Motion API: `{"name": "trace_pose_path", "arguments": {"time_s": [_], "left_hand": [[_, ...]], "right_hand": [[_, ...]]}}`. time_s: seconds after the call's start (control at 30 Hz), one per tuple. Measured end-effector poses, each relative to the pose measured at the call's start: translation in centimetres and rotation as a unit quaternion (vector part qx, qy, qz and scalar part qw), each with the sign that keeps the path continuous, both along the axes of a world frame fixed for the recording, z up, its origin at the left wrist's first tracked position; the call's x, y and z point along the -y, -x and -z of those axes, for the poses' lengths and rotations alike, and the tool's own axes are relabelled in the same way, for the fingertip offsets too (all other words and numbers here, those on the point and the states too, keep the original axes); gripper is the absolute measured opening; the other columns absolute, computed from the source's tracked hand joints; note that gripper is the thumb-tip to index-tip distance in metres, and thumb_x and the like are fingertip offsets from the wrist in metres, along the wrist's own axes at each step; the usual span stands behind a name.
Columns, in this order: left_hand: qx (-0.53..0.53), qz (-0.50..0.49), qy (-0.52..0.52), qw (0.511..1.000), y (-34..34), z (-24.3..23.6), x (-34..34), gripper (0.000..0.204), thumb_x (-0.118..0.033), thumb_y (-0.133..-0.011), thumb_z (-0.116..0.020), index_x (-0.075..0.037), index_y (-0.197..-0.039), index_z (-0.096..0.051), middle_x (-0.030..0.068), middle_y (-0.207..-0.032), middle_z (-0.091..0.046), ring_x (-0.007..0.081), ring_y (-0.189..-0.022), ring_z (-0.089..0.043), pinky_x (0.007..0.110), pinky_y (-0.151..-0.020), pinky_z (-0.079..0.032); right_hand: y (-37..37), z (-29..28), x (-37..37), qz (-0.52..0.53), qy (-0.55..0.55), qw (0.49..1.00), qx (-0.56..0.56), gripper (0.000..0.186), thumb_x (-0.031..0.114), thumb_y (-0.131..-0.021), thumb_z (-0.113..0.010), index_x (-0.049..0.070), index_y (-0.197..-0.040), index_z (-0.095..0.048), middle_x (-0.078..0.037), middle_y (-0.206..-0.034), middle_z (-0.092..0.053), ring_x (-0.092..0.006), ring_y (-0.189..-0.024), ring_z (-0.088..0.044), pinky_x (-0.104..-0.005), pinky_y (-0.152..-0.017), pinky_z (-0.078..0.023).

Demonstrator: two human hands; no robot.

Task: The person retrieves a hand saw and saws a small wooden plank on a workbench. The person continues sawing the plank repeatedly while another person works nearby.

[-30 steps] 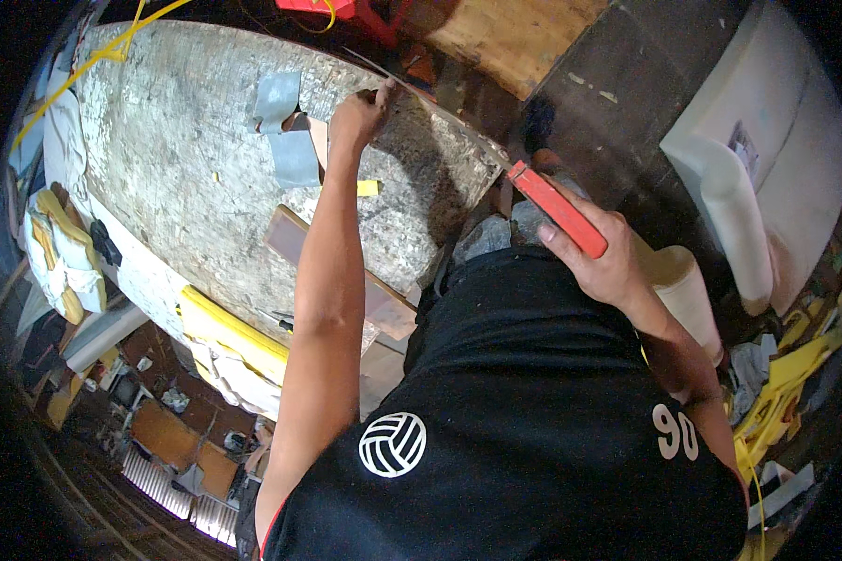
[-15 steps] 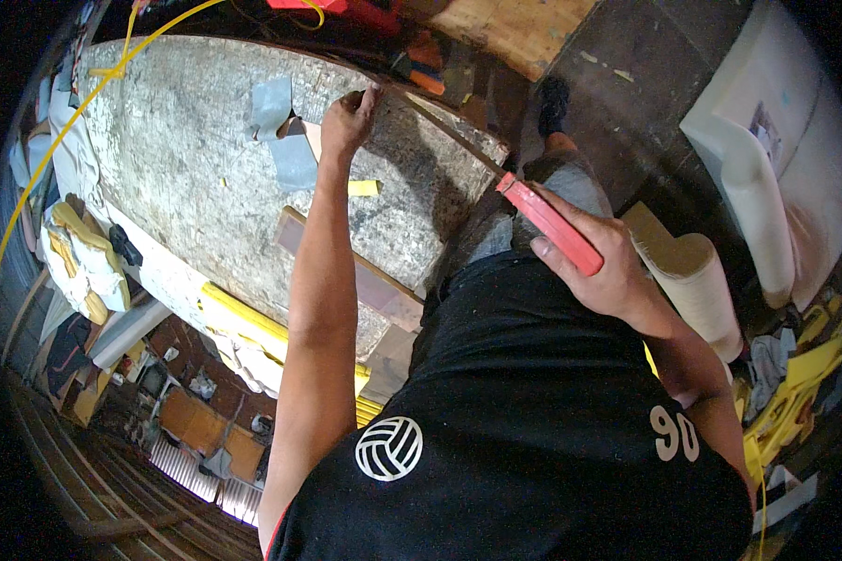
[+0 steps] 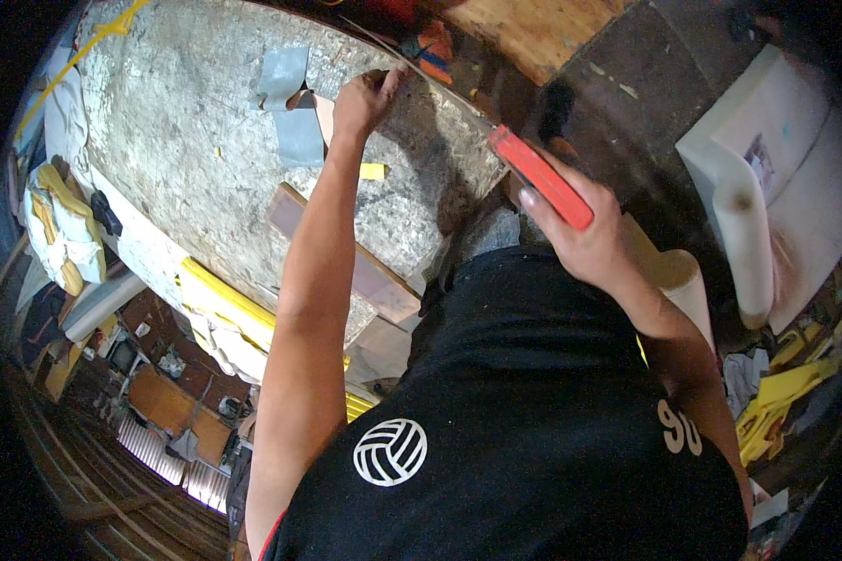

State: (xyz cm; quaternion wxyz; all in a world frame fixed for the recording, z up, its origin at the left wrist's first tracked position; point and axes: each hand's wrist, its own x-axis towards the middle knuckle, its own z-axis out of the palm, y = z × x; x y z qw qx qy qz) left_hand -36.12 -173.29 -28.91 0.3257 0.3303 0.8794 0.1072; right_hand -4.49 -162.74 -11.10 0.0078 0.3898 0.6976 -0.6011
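My right hand (image 3: 589,234) is wrapped round the red handle of a long knife (image 3: 541,178). Its narrow blade runs forward and left along the table's edge, past the fingers of my left hand. My left hand (image 3: 365,101) is closed in a pinch at the far edge of the worn, pale table (image 3: 187,131), close beside the blade. What it pinches, if anything, is too small to make out. Left of this hand lie grey-blue sheet pieces (image 3: 297,136) and a pinkish piece (image 3: 324,117). A small yellow scrap (image 3: 372,171) lies by my left wrist.
A flat framed board (image 3: 374,276) lies under my left forearm. Yellow strips (image 3: 225,299) line the table's near side. To the right stand a white foam sheet (image 3: 734,234) and a cream roll (image 3: 683,280), with yellow scraps (image 3: 781,411) below. An orange object (image 3: 435,56) lies beyond the table edge.
My right hand has pushed the knife forward and slightly left, and its blade now reaches beyond my left hand. My left hand stays pinched at the table edge. The whole view has shifted a little.
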Motion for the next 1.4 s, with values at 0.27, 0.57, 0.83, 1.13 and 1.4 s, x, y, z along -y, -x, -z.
{"name": "trace_pose_path", "arguments": {"time_s": [0.27, 0.57, 0.83, 1.13, 1.4], "left_hand": [[-0.027, 0.022, -0.001, 0.999, -0.2, 0.0, -0.1, 0.069, -0.072, -0.092, -0.044, -0.013, -0.109, -0.075, 0.0251, -0.100, -0.070, 0.0455, -0.098, -0.066, 0.050, -0.085, -0.053], [-0.047, 0.023, -0.020, 0.998, -0.7, 0.6, 0.8, 0.065, -0.071, -0.092, -0.045, -0.016, -0.111, -0.075, 0.0222, -0.101, -0.071, 0.0429, -0.097, -0.067, 0.050, -0.085, -0.053], [-0.041, 0.002, -0.007, 0.999, -0.4, 0.2, 0.0, 0.065, -0.070, -0.093, -0.045, -0.014, -0.107, -0.076, 0.0256, -0.099, -0.070, 0.0436, -0.096, -0.067, 0.051, -0.085, -0.053], [-0.053, 0.021, 0.008, 0.998, -0.8, 0.2, 0.3, 0.065, -0.068, -0.093, -0.048, -0.011, -0.109, -0.074, 0.0252, -0.100, -0.071, 0.0436, -0.097, -0.067, 0.051, -0.084, -0.052], [-0.191, -0.048, -0.100, 0.975, -2.8, 0.9, 0.8, 0.046, -0.047, -0.099, -0.047, -0.007, -0.097, -0.070, 0.0238, -0.089, -0.071, 0.0437, -0.089, -0.065, 0.054, -0.078, -0.051]], "right_hand": [[0.8, -0.4, 0.2, 0.005, -0.036, 0.999, -0.030, 0.042, 0.021, -0.093, -0.068, 0.001, -0.130, -0.061, -0.022, -0.113, -0.070, -0.0300, -0.106, -0.070, -0.0351, -0.089, -0.053], [0.5, 0.0, 0.8, -0.004, -0.073, 0.996, -0.053, 0.041, 0.019, -0.095, -0.065, 0.001, -0.131, -0.060, -0.021, -0.115, -0.070, -0.0277, -0.106, -0.070, -0.0361, -0.090, -0.053], [3.6, 1.3, 0.5, 0.015, -0.050, 0.998, -0.043, 0.042, 0.019, -0.093, -0.068, 0.003, -0.131, -0.061, -0.019, -0.115, -0.071, -0.0219, -0.101, -0.071, -0.0319, -0.089, -0.053], [6.6, 3.0, -0.6, 0.023, -0.014, 0.999, -0.028, 0.038, 0.017, -0.092, -0.066, 0.003, -0.127, -0.063, -0.021, -0.111, -0.071, -0.0268, -0.101, -0.071, -0.0339, -0.088, -0.053], [5.0, 3.8, 0.1, -0.002, -0.069, 0.994, -0.080, 0.044, 0.019, -0.091, -0.068, 0.004, -0.132, -0.060, -0.021, -0.114, -0.070, -0.0278, -0.104, -0.071, -0.0339, -0.089, -0.053]]}}
